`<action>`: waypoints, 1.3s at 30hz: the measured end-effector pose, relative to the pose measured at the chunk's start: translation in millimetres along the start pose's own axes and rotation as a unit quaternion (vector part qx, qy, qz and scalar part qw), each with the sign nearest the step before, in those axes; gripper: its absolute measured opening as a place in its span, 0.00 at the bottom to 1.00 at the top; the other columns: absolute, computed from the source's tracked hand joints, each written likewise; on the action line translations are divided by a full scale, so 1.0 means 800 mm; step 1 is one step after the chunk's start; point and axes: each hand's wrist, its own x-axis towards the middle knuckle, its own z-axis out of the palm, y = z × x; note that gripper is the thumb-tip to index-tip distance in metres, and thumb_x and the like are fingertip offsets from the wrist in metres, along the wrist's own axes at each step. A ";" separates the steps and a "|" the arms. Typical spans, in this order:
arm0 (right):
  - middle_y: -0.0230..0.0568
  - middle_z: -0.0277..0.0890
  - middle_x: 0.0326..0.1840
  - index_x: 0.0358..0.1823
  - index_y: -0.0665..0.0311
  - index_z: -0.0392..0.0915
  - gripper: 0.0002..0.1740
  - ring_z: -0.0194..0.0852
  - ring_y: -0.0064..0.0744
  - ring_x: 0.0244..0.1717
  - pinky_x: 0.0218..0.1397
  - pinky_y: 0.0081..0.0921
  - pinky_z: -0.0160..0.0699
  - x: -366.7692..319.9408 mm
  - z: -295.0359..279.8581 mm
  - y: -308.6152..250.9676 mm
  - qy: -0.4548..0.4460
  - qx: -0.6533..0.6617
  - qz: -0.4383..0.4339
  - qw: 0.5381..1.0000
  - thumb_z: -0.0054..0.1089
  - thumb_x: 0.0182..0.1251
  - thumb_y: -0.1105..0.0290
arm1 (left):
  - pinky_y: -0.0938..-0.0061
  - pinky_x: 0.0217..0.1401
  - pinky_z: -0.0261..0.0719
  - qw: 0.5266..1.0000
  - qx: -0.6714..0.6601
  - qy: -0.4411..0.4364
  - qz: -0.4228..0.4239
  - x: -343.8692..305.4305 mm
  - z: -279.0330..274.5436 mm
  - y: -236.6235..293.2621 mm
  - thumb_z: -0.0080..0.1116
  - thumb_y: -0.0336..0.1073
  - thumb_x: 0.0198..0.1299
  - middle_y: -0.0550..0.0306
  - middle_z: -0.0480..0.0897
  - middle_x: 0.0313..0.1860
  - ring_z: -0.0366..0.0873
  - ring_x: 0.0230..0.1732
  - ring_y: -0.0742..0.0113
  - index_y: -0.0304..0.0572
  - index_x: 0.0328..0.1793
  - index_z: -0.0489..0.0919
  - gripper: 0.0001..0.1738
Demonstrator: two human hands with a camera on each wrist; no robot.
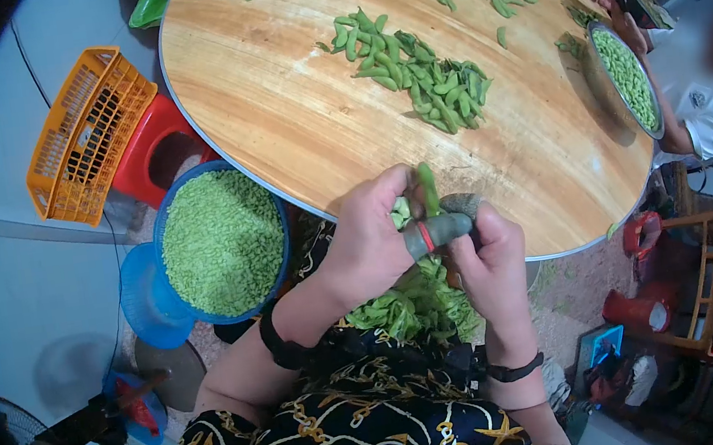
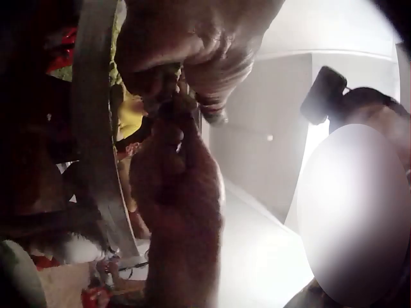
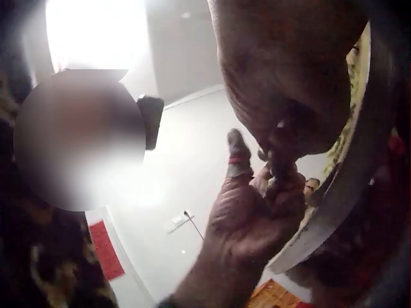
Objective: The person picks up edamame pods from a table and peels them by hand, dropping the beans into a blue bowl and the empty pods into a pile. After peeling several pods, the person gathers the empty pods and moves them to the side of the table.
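In the head view my left hand [image 1: 375, 236] holds a green pod [image 1: 428, 188] upright between its fingers, with pale green beans [image 1: 400, 212] against the palm. A dark cover with a red band wraps its thumb. My right hand [image 1: 496, 258] meets it from the right, its fingers curled in at the pod's lower end, a dark cover on one fingertip. Both wrist views are dim: the left hand [image 3: 247, 212] and the right hand [image 2: 192, 51] touch at the fingertips, and what lies between them is hard to make out.
A pile of pods [image 1: 418, 70] lies on the round wooden table [image 1: 266, 81], more beyond it. A blue basin of shelled beans [image 1: 222, 240] stands left, near a red stool [image 1: 151, 150] and orange basket [image 1: 88, 136]. Leafy greens [image 1: 417, 304] sit below my hands. People and a metal bowl [image 1: 626, 83] are across.
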 end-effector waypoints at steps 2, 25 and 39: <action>0.29 0.72 0.24 0.40 0.69 0.74 0.06 0.65 0.13 0.22 0.25 0.13 0.65 0.004 0.001 0.006 0.035 -0.055 -0.085 0.994 0.49 0.63 0.78 | 0.82 0.30 0.70 0.998 -0.041 -0.004 -0.042 0.000 0.000 -0.007 0.65 0.36 0.52 0.62 0.75 0.24 0.69 0.29 0.82 0.38 0.33 0.73 0.13; 0.32 0.67 0.17 0.30 0.70 0.74 0.04 0.59 0.16 0.22 0.26 0.19 0.62 0.013 -0.026 0.000 0.094 -0.061 0.004 0.994 0.54 0.59 0.75 | 0.82 0.30 0.71 0.926 -0.312 0.012 -0.214 0.018 -0.033 -0.017 0.54 0.29 0.59 0.61 0.79 0.32 0.74 0.31 0.78 0.34 0.42 0.76 0.07; 0.43 0.66 0.14 0.27 0.71 0.72 0.03 0.61 0.23 0.16 0.21 0.22 0.62 0.007 -0.018 -0.001 0.026 -0.097 -0.051 0.994 0.56 0.54 0.78 | 0.83 0.31 0.70 0.991 0.116 -0.003 0.073 0.003 0.000 0.003 0.63 0.34 0.53 0.67 0.74 0.24 0.71 0.28 0.81 0.38 0.46 0.76 0.15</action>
